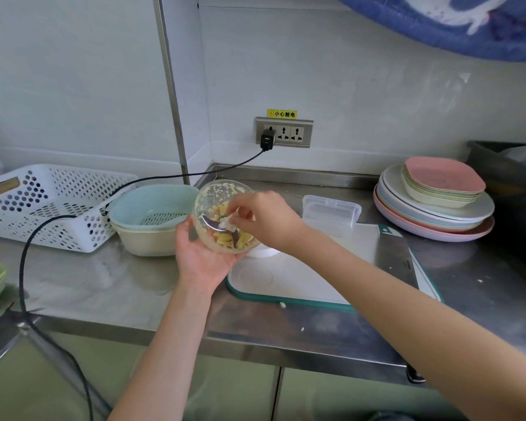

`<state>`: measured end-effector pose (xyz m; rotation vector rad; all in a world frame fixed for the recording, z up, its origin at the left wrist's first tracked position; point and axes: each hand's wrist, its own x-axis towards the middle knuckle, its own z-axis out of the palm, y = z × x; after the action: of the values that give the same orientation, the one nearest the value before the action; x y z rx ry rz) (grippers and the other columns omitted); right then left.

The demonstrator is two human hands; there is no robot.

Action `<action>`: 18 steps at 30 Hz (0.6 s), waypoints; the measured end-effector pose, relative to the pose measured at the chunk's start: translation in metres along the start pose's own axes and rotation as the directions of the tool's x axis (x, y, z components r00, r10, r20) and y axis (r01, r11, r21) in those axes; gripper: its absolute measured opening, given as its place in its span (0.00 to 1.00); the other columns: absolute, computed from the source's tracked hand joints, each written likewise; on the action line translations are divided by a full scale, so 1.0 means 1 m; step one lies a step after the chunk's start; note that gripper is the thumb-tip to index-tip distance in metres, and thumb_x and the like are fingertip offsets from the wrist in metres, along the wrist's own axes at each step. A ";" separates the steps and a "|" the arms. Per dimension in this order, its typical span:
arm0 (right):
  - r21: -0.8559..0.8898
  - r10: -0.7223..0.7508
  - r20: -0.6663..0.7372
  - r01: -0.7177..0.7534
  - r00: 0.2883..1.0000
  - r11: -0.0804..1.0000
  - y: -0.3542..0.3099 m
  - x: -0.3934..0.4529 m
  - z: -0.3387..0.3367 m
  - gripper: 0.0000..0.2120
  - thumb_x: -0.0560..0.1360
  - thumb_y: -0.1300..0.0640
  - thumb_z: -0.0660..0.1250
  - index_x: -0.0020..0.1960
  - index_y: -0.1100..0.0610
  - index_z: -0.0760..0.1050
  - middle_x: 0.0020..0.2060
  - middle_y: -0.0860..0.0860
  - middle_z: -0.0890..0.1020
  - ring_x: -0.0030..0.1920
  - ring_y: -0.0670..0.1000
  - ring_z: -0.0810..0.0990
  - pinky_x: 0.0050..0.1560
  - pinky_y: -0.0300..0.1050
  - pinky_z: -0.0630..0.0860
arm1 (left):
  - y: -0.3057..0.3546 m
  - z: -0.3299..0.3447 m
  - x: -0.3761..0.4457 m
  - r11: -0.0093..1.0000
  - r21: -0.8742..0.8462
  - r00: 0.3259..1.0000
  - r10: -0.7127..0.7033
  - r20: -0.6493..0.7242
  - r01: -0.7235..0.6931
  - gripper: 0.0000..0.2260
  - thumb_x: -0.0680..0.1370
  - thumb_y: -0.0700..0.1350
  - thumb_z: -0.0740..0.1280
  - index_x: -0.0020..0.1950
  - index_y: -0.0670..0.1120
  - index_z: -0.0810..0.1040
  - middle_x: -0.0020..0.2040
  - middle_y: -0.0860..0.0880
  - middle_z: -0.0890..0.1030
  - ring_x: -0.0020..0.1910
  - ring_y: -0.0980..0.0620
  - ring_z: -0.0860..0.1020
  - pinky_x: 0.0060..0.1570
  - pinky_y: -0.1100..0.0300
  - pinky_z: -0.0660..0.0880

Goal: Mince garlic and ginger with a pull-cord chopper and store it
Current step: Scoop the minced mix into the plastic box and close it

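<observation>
My left hand (199,253) grips the clear chopper bowl (216,196) from below and tilts its mouth toward me above the steel counter. Yellowish minced garlic and ginger (225,240) cling to its wall and bottom. My right hand (263,218) reaches into the bowl and pinches the white hub of the blade piece (225,223), whose dark curved blades show beside it. The chopper's white lid (263,253) lies on the white cutting board (301,278), partly hidden behind my hands. A clear lidded storage box (331,209) stands behind the board.
A teal strainer in a beige bowl (152,220) and a white perforated basket (52,205) stand at the left. A stack of pastel plates (435,205) is at the right. A black cable (23,268) runs from the wall socket (283,133) across the counter. Small food bits (282,305) lie near the counter's front edge.
</observation>
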<state>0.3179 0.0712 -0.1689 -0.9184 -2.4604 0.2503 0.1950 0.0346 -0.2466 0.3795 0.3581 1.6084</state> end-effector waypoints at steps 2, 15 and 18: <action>0.019 -0.031 -0.038 0.032 0.999 0.999 0.002 -0.001 -0.004 0.07 0.74 0.58 0.67 0.52 0.57 0.80 0.41 0.52 0.83 0.43 0.52 0.80 0.49 0.50 0.76 | -0.001 0.001 0.000 1.000 -0.003 1.000 -0.009 -0.021 0.009 0.29 0.68 0.60 0.62 0.61 0.44 0.81 0.62 0.38 0.79 0.63 0.38 0.75 0.66 0.38 0.66; 0.188 0.055 -0.211 -0.015 0.976 0.982 0.018 -0.018 -0.005 0.04 0.71 0.61 0.73 0.45 0.57 0.82 0.40 0.43 0.82 0.45 0.46 0.77 0.49 0.42 0.74 | -0.001 0.004 -0.003 1.000 0.030 1.000 -0.004 0.014 0.003 0.35 0.65 0.61 0.66 0.69 0.45 0.74 0.66 0.37 0.76 0.65 0.36 0.74 0.66 0.36 0.66; 0.257 0.104 -0.225 -0.044 0.969 0.965 0.018 -0.019 -0.005 0.05 0.71 0.61 0.73 0.46 0.56 0.82 0.38 0.38 0.78 0.45 0.43 0.76 0.47 0.33 0.72 | -0.001 0.004 -0.002 0.998 0.056 1.000 -0.015 0.005 0.014 0.38 0.62 0.60 0.69 0.69 0.45 0.73 0.65 0.37 0.76 0.64 0.36 0.75 0.65 0.35 0.66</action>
<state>0.3427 0.0723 -0.1779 -0.8771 -2.1207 0.4404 0.1977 0.0323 -0.2435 0.4230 0.4011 1.5853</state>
